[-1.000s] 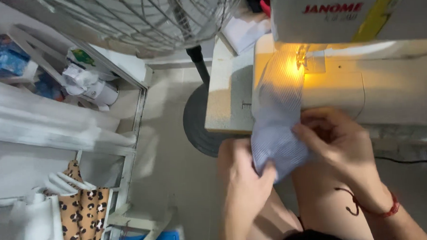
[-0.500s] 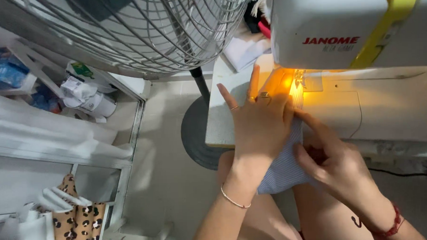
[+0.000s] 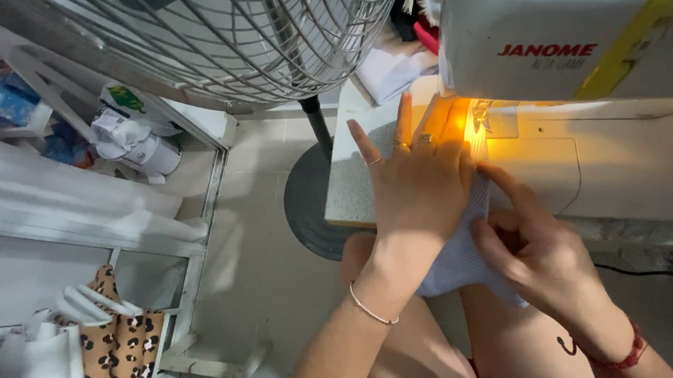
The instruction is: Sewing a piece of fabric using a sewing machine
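The person sits at a white sewing machine [image 3: 570, 47] with a piece of pale ribbed fabric [image 3: 466, 259] fed in under its lamp, which throws an orange glow over the near end of the cloth. The fabric runs from the needle area down over the front edge of the machine bed [image 3: 619, 164] and hangs toward the person's lap, lying between the two hands.

The left hand [image 3: 418, 186] lies flat on top of the fabric, palm down, fingers spread and stretched toward the needle — it presses rather than grips, nothing closed in it. Rings show on two fingers (a thin bracelet [image 3: 367, 311] circles that wrist). The right hand [image 3: 536, 253] sits just beside it, lower and nearer the body, its forefinger stretched along the cloth's right edge while thumb and curled fingers pinch the fabric's edge — a light pinching hold on the cloth. A red cord band [image 3: 626, 354] is at that wrist.

The machine stands on a grey speckled tabletop [image 3: 351, 181]. Just behind and left of it a standing fan [image 3: 242, 43] fills the top of the view, its dark round base [image 3: 311, 205] on the pale tiled floor. Further left, well apart from the hands, a white rack [image 3: 92, 227] holds folded white cloth, some small bottles [image 3: 137, 147] and a leopard-print piece [image 3: 118, 353] low down.
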